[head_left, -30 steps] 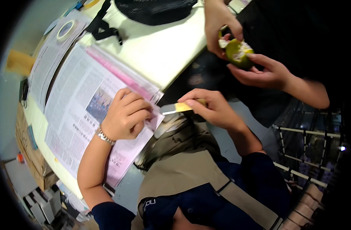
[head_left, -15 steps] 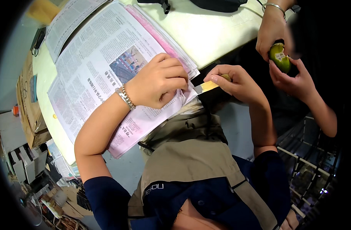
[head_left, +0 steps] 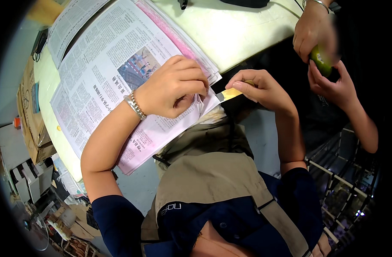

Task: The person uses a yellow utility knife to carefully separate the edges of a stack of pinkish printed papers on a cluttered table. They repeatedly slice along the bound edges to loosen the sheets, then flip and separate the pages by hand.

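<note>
Head view: my left hand [head_left: 172,88] is curled, knuckles up, pressing the newspaper [head_left: 114,73] flat at its lower right corner on the pale table [head_left: 239,34], silver bracelet [head_left: 135,106] on the wrist. My right hand [head_left: 264,88] pinches a yellow-handled utility knife [head_left: 228,94], blade pointing at the paper's edge just beside my left fingertips. Pink sheets [head_left: 179,40] lie under the newspaper. Across the table another person's hands [head_left: 324,55] hold a green fruit [head_left: 319,58]. Risk: the blade sits very near my left fingers, so a slip could nick them or tear the page crookedly.
</note>
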Tool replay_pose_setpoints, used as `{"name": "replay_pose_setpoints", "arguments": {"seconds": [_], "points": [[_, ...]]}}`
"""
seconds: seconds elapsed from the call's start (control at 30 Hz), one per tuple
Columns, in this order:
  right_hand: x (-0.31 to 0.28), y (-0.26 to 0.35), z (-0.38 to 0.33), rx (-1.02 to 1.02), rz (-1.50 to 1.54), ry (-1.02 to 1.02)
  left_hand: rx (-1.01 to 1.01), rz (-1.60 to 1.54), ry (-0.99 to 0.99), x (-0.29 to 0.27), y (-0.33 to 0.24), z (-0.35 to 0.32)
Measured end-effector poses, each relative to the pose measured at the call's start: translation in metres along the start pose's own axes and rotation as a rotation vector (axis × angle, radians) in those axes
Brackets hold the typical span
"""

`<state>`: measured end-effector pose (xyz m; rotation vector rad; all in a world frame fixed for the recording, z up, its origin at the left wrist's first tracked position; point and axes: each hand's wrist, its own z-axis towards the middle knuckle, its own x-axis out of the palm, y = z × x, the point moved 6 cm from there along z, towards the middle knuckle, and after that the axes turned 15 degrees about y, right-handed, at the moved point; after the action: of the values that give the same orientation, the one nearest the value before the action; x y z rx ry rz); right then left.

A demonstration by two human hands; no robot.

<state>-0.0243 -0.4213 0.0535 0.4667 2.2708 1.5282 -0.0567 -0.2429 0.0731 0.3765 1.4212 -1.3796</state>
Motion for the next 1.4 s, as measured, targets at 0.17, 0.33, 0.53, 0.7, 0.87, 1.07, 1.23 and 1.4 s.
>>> {"name": "replay_pose_setpoints", "arguments": {"seconds": [0.17, 0.33, 0.53, 0.7, 0.87, 1.07, 1.23, 1.4], "points": [[0.005, 0.002, -0.001, -0.011, 0.03, 0.01, -0.002, -0.012, 0.003, 0.001, 0.002, -0.002], [0.013, -0.001, -0.002, 0.111, 0.023, -0.013, 0.008, -0.036, -0.02, 0.001, 0.004, -0.003], [0.013, 0.003, 0.003, 0.005, -0.06, -0.063, -0.008, -0.033, 0.0, 0.003, 0.007, -0.007], [0.014, -0.002, 0.004, -0.018, 0.003, -0.04, -0.011, -0.034, -0.012, 0.004, 0.008, -0.009], [0.016, 0.0, 0.001, 0.006, -0.075, -0.084, -0.016, -0.078, -0.012, 0.005, 0.012, -0.011], [0.021, -0.007, -0.007, -0.039, -0.11, 0.091, 0.005, -0.076, -0.021, 0.005, 0.012, -0.011], [0.007, -0.016, -0.038, 0.077, 0.062, -0.063, 0.012, -0.106, -0.037, 0.004, 0.013, -0.011], [0.007, -0.019, -0.032, -0.06, 0.117, -0.3, 0.006, -0.116, -0.04, 0.002, 0.012, -0.008]]}}
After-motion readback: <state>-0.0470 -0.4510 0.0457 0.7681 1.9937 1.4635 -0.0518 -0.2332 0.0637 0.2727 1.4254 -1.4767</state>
